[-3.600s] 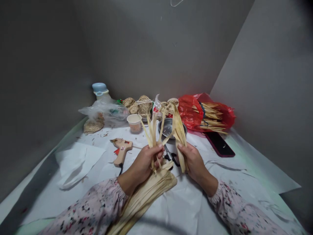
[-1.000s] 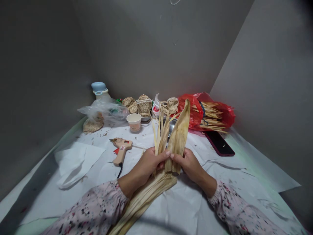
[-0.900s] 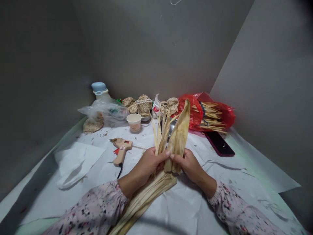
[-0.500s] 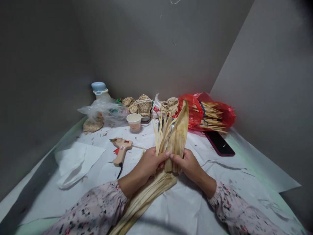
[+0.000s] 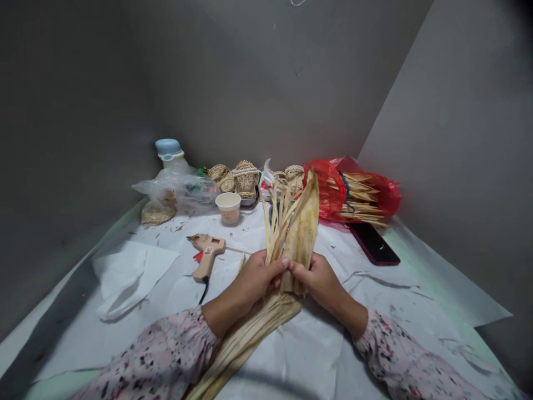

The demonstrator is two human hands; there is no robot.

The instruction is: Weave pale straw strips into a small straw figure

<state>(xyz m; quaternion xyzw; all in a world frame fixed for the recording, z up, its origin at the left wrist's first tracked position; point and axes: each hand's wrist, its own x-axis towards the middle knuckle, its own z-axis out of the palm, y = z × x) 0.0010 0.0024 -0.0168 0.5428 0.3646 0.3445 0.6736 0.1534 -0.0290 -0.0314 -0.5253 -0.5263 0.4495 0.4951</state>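
Observation:
Several narrow strips of dried corn husk point(image 5: 273, 232) stand up out of my left hand point(image 5: 261, 273), which is closed round them. My right hand point(image 5: 320, 279) pinches a broad dried corn husk point(image 5: 305, 228) near its lower end, thumb in front. Both thumbs almost meet, and the broad husk overlaps the strips. Under my left wrist, a long bundle of dried husks point(image 5: 254, 336) lies slantwise on the white sheet point(image 5: 316, 350). Behind the held husks, a metal bowl is mostly hidden.
Left of my hands lies a glue gun point(image 5: 208, 255). A paper cup point(image 5: 229, 208), woven straw pieces point(image 5: 245, 179) and a plastic bag point(image 5: 179, 186) stand at the back. Back right are a red bag point(image 5: 325, 189) of husks and a phone point(image 5: 375, 244). Crumpled paper point(image 5: 133, 278) lies left.
My hands have come together from apart, bringing the broad husk against the strips. In the last second the husk's tip has shifted slightly left; the hands have barely moved.

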